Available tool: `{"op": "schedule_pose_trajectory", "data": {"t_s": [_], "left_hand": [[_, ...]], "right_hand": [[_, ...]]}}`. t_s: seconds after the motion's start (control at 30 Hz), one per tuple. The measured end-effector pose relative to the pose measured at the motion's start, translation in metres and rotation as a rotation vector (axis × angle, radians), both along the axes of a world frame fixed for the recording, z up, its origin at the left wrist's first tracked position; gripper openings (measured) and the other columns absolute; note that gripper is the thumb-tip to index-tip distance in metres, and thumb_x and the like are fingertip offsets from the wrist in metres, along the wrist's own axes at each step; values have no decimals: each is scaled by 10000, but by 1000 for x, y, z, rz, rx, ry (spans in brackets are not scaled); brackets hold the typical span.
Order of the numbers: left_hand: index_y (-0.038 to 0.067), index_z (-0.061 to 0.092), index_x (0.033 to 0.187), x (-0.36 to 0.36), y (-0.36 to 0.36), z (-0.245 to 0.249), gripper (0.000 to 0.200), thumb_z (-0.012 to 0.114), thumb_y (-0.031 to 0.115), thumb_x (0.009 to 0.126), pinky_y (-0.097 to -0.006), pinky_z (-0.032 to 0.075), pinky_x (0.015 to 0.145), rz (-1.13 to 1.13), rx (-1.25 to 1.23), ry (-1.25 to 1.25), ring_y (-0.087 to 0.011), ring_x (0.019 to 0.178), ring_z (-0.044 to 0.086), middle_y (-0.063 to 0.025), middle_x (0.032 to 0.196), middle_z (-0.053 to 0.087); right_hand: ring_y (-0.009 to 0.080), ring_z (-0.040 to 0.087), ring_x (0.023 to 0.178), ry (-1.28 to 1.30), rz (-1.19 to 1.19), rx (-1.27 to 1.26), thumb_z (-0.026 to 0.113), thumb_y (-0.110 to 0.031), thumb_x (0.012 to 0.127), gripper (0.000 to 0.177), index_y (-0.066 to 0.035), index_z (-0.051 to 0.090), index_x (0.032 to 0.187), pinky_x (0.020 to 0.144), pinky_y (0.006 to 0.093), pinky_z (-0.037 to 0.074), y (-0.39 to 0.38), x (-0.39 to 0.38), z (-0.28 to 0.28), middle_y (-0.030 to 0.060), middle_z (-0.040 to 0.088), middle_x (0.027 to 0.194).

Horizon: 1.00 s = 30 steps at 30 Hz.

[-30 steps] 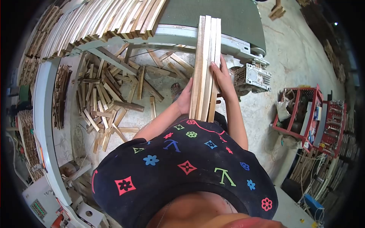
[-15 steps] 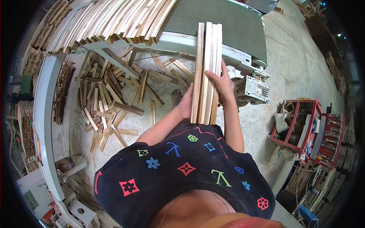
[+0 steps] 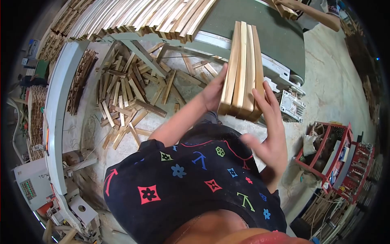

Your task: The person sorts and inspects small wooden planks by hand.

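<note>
A bundle of several wooden strips (image 3: 241, 69) stands in front of my chest, its lower end faces tilted into sight and its far end overlapping the green conveyor belt (image 3: 270, 38). My left hand (image 3: 215, 91) grips the bundle along its left side, the fingers partly hidden behind the wood. On the right, my right hand (image 3: 271, 130) has its fingers stretched out along the bundle's lower side. Its thumb points away, clear of the wood, and the hand is slightly blurred.
A row of strips (image 3: 150, 18) lies on the conveyor at upper left. Below is a loose heap of offcuts (image 3: 130, 91) on the floor. A motor (image 3: 291, 105) sits under the belt's end. At right stands a red tool rack (image 3: 325, 150). Another person's arm (image 3: 310, 9) reaches over wood at upper right.
The bundle has tilted, showing its near ends. My right hand has slid down its side and lifted its thumb off. Another person's arm has come into view; the whole view has shifted.
</note>
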<state>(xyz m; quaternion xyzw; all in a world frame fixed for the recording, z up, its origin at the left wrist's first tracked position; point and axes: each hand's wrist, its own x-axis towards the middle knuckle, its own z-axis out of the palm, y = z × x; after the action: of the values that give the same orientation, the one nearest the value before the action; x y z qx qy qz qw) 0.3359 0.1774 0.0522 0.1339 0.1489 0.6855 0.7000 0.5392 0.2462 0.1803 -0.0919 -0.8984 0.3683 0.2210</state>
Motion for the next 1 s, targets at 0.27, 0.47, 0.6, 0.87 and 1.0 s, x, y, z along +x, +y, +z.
{"op": "schedule_pose_trajectory", "data": {"t_s": [0.27,0.47,0.6,0.87,1.0], "left_hand": [[122,275,1577,-4,19,33,809,295,694,1005,-475,467,1114,64,21,167,-301,1344,517,-166,1511,443],[100,272,1570,-7,22,20,847,267,719,992,-486,472,1101,23,133,-59,-304,1340,526,-170,1488,470],[91,271,1569,14,10,15,896,272,756,969,-439,461,1111,48,53,-11,-296,1339,522,-164,1491,467],[131,393,1532,55,-26,-86,865,332,768,950,-424,481,1068,49,-172,-132,-259,1294,551,-118,1413,559],[128,476,1481,57,-36,-140,905,402,811,893,-441,484,1051,-108,-221,-255,-244,1220,602,-101,1367,601]], "right_hand": [[401,522,1204,108,-264,225,856,-135,708,784,-154,541,1425,994,494,457,-16,-20,4,193,450,1436],[312,532,1209,68,-325,500,885,-94,592,783,-198,634,1327,1041,454,437,-9,-33,2,66,565,1306],[271,546,1188,229,-275,863,887,-310,629,571,-227,708,1165,1081,498,407,-12,-17,7,-6,630,1182],[283,581,1247,280,-174,306,909,-283,714,722,-11,564,1287,1101,481,396,13,-14,-32,139,610,1332],[257,652,955,1167,-782,-458,281,-487,1092,601,-21,371,1461,655,303,604,6,-23,25,192,528,1369]]}}
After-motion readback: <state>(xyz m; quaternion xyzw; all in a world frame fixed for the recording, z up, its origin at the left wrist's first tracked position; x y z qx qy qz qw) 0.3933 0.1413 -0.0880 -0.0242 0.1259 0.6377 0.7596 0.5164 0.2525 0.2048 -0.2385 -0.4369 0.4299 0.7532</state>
